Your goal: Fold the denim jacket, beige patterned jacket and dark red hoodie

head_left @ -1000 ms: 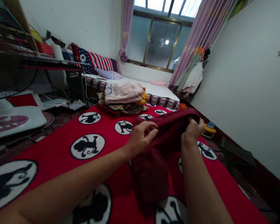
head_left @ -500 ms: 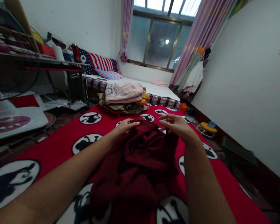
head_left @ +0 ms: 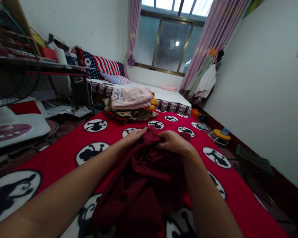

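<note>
A dark red garment [head_left: 149,175] lies crumpled in front of me, its far end lifted and bunched between my hands. My left hand [head_left: 136,135] pinches its far left edge, thumb on top. Just to the right, my right hand [head_left: 172,141] is closed on a fold of the same cloth, its fingertips partly hidden in it. What kind of garment it is, the folds do not show. Under it spreads a red blanket [head_left: 62,157] with black figures in white circles.
Folded clothes [head_left: 131,99] are stacked at the blanket's far end, a pink one on top. Behind stands a bed [head_left: 146,86] below the window. A cluttered desk [head_left: 62,66] and a fan [head_left: 12,115] are at left. A yellow stool [head_left: 221,134] and a dark chair [head_left: 254,158] stand at right.
My right hand has moved left and closed on the cloth, nearer my left hand. The garment's far end is drawn together and bunched. My left hand has barely shifted.
</note>
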Action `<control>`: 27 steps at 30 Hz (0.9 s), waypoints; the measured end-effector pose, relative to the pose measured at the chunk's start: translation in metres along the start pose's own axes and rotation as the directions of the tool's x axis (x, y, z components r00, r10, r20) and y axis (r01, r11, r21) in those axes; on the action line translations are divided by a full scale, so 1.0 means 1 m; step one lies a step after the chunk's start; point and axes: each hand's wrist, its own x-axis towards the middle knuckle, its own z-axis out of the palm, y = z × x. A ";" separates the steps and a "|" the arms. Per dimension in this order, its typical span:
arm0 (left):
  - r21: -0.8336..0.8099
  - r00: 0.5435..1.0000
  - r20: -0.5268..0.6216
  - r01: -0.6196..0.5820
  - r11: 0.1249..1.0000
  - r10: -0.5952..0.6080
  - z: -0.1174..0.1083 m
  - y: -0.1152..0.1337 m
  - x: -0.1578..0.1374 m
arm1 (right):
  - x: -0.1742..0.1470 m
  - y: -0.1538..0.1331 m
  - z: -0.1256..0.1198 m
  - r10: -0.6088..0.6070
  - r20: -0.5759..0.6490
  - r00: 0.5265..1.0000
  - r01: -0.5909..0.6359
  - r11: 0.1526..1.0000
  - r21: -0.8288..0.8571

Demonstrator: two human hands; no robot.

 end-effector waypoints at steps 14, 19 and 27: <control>0.476 0.970 0.000 -0.214 0.853 0.243 0.008 -0.027 0.000 | 0.028 0.074 -0.033 0.094 -0.900 0.425 0.203 0.959 0.196; 0.532 0.939 0.029 -0.304 0.790 0.342 0.014 -0.034 -0.003 | 0.026 0.082 0.026 0.124 -0.659 0.742 -0.273 0.954 -0.127; 0.509 0.934 0.025 -0.318 0.800 0.356 0.013 -0.038 0.000 | 0.020 0.098 0.041 0.199 -0.525 0.828 -0.403 0.862 -0.309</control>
